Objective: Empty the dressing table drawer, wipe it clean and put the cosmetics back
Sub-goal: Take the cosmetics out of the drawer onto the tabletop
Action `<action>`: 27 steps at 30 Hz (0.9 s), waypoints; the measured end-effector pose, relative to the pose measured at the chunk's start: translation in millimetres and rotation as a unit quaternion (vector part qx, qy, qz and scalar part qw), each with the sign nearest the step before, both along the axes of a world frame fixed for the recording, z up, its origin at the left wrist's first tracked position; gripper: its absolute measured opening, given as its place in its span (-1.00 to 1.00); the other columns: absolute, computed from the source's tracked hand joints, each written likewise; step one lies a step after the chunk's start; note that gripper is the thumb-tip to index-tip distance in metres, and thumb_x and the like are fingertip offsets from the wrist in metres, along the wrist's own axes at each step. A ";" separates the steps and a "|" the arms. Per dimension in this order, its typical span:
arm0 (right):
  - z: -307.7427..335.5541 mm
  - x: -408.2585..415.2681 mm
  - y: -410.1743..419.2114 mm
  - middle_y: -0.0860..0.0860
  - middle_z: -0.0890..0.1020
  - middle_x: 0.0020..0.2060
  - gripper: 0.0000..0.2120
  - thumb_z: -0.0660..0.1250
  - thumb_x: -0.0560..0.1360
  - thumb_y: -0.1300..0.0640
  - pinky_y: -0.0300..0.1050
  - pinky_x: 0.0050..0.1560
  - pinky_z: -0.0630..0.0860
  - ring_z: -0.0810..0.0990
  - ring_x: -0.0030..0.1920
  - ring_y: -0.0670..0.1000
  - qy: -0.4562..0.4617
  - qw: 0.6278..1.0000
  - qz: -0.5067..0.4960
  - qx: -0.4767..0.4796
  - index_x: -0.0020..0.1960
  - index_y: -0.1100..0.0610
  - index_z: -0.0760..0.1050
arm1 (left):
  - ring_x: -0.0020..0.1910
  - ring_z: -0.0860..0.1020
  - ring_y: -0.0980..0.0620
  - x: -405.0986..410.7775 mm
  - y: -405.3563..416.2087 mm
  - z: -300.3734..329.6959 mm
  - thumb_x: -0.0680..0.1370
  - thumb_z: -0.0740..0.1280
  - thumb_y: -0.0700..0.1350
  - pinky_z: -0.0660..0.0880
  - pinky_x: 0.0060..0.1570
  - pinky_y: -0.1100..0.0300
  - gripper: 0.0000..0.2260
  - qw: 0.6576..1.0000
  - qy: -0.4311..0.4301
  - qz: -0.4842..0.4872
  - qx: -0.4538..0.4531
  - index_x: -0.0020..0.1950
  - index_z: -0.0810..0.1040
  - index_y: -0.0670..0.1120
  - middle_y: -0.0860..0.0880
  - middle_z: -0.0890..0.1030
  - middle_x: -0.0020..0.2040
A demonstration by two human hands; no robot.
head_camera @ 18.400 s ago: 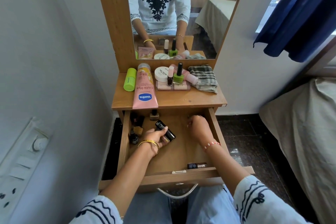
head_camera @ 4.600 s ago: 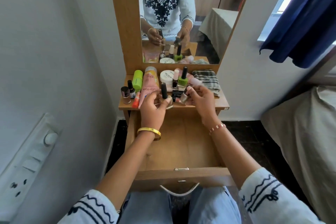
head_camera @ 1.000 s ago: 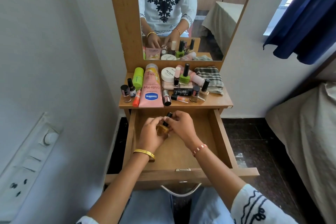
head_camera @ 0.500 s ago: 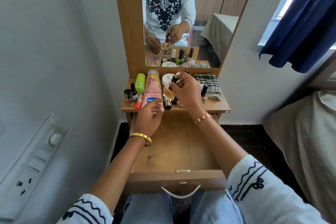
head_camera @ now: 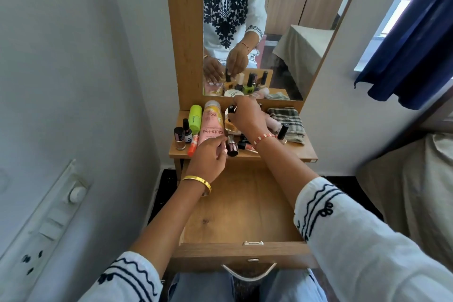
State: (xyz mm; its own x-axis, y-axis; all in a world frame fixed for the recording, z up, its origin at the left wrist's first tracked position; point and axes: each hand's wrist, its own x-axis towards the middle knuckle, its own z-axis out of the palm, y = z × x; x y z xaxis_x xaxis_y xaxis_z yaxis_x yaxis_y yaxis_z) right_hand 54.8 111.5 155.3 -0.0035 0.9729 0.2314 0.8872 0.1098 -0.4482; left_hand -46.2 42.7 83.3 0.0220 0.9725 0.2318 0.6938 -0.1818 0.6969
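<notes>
The right hand (head_camera: 246,115) pinches a small black-capped bottle (head_camera: 231,108) just above the crowded tabletop (head_camera: 299,152); the left hand (head_camera: 208,157) hangs loose-fingered, holding nothing; the drawer (head_camera: 241,216) beneath both looks emptied; wiping and refilling remain.

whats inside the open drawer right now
Only bare wood shows inside the drawer; no cosmetics are visible there. The left hand and both forearms cover the back part and the right side, so anything beneath them cannot be seen.

Right hand (head_camera: 246,115) now farther back over the bench (head_camera: 300,152), pinching the black-capped bottle (head_camera: 231,108) by its cap. Left hand (head_camera: 208,154) up from the drawer (head_camera: 245,250), at the bench's near edge.
</notes>
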 end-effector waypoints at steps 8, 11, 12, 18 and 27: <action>-4.1 3.5 4.1 0.15 0.62 0.01 -0.78 0.26 0.49 0.30 -0.07 -0.05 0.51 0.59 0.05 0.13 -0.004 1.000 0.000 0.020 0.14 0.20 0.48 | 0.23 0.48 -0.04 -1.7 4.2 -6.9 0.54 0.24 -0.19 0.44 0.18 0.15 -0.68 1.000 0.015 -0.012 0.011 0.30 0.46 -0.11 -0.11 0.54 0.24; -3.2 4.6 4.1 0.14 0.62 0.02 -0.76 0.27 0.50 0.30 -0.08 -0.06 0.51 0.59 0.05 0.12 -0.007 1.000 0.002 0.026 0.17 0.19 0.45 | 0.25 0.47 -0.04 -1.4 4.2 -7.3 0.55 0.24 -0.18 0.44 0.20 0.14 -0.68 1.000 0.016 -0.012 0.013 0.30 0.46 -0.11 -0.10 0.53 0.25; -2.5 4.8 3.9 0.14 0.62 0.03 -0.75 0.27 0.50 0.30 -0.07 -0.06 0.51 0.59 0.06 0.12 -0.004 1.000 0.003 0.027 0.17 0.19 0.45 | 0.25 0.47 -0.04 -1.2 3.9 -7.4 0.55 0.24 -0.18 0.44 0.20 0.14 -0.68 1.000 0.018 -0.011 0.012 0.30 0.46 -0.11 -0.10 0.53 0.26; 2.7 6.3 2.7 0.15 0.60 0.06 -0.74 0.27 0.51 0.29 -0.08 -0.04 0.49 0.57 0.08 0.12 0.001 0.999 0.011 0.030 0.19 0.20 0.45 | 0.26 0.47 -0.03 -1.7 3.8 -6.2 0.55 0.24 -0.18 0.43 0.22 0.12 -0.69 1.000 0.021 -0.011 0.007 0.30 0.46 -0.10 -0.08 0.52 0.27; -0.5 11.0 -12.7 0.13 0.59 0.06 -0.78 0.29 0.52 0.21 -0.07 0.04 0.52 0.55 0.07 0.09 0.051 0.991 0.030 0.119 0.15 0.23 0.48 | 0.26 0.47 -0.05 -0.6 0.1 -4.7 0.56 0.22 -0.19 0.46 0.21 0.08 -0.70 1.000 0.000 -0.010 0.007 0.30 0.46 -0.10 -0.10 0.51 0.28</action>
